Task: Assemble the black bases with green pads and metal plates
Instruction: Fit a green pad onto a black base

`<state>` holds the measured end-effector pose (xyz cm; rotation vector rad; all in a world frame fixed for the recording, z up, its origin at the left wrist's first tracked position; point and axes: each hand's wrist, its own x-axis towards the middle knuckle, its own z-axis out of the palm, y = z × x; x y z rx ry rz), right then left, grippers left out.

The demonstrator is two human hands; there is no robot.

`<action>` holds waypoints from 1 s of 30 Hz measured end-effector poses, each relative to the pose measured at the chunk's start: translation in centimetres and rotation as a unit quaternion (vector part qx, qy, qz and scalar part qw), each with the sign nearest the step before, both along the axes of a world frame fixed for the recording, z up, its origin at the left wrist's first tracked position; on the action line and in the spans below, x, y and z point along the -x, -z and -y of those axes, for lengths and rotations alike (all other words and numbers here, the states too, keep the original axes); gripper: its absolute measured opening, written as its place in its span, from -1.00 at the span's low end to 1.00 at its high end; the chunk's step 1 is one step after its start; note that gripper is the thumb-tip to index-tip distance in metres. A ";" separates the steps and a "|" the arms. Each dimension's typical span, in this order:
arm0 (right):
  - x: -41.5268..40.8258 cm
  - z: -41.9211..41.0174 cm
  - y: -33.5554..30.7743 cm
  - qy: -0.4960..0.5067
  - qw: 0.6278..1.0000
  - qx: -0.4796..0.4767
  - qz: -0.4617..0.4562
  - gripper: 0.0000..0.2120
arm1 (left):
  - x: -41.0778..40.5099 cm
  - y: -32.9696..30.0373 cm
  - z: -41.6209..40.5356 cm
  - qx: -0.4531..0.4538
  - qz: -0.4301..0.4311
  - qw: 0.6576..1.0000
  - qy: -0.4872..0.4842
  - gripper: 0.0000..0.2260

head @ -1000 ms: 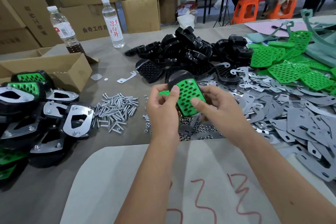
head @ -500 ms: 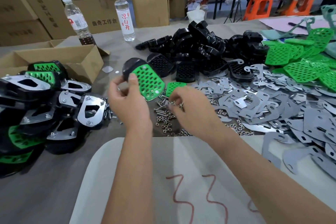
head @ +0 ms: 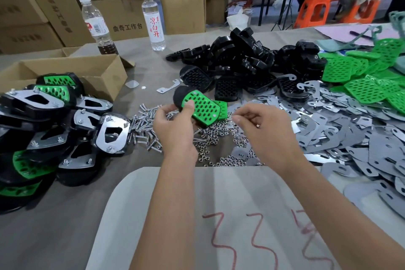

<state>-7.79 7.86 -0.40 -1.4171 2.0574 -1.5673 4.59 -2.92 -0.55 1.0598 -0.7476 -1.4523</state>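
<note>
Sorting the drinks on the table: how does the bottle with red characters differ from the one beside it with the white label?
The bottle with red characters holds clear liquid most of the way up; the white-label bottle has only dark liquid at its bottom. The first stands farther back, the second beside the open cardboard box. Both are clear plastic, upright, white-capped.

Right hand [head: 263,129] left green pad [head: 202,106], now over nuts [head: 215,138].

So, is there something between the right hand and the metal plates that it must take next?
Nothing visible blocks it. The right hand hovers above the nuts, and the metal plates lie loose on the table directly to its right, uncovered. The left hand holds the black base with green pad, away from that path.
</note>
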 end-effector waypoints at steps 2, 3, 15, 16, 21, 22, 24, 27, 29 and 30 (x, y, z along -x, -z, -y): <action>0.3 -1.0 0.4 -0.007 0.999 0.028 0.039 -0.85 | 1.1 -0.1 -1.0 0.011 0.014 0.999 0.027 -0.78; 0.3 -1.2 0.7 -0.005 0.998 0.034 0.056 -0.85 | 1.6 -0.1 -1.4 0.020 0.020 0.999 0.039 -0.78; 1.6 -1.5 1.1 0.075 0.989 0.118 0.050 -0.90 | 3.2 -0.6 -3.6 0.098 0.051 0.987 0.115 -0.73; 1.8 -1.5 1.2 0.093 0.987 0.128 0.038 -0.90 | 3.2 -0.7 -3.6 0.094 0.054 0.987 0.120 -0.70; 2.8 -1.6 1.6 0.149 0.986 0.069 -0.003 -0.90 | 2.7 -0.8 -3.2 0.067 0.037 0.988 0.137 -0.75; 2.9 -1.6 1.6 0.143 0.988 0.052 -0.006 -0.92 | 2.6 -0.8 -3.1 0.065 0.035 0.987 0.145 -0.77; 2.9 -1.5 1.3 0.103 0.994 0.043 0.000 -0.88 | 2.5 -0.7 -3.1 0.064 0.022 0.983 0.168 -0.81; 2.2 -1.6 0.9 -0.032 0.991 0.036 0.127 -0.82 | 2.7 -0.9 -3.4 0.043 -0.008 0.979 0.198 -0.84; 1.7 -1.6 1.0 -0.070 0.978 0.044 0.192 -0.91 | 3.0 -0.7 -3.7 0.037 -0.015 0.978 0.206 -0.83; 1.5 -1.5 1.1 -0.062 0.976 0.052 0.201 -0.95 | 3.3 -0.5 -3.8 0.042 -0.003 0.979 0.202 -0.81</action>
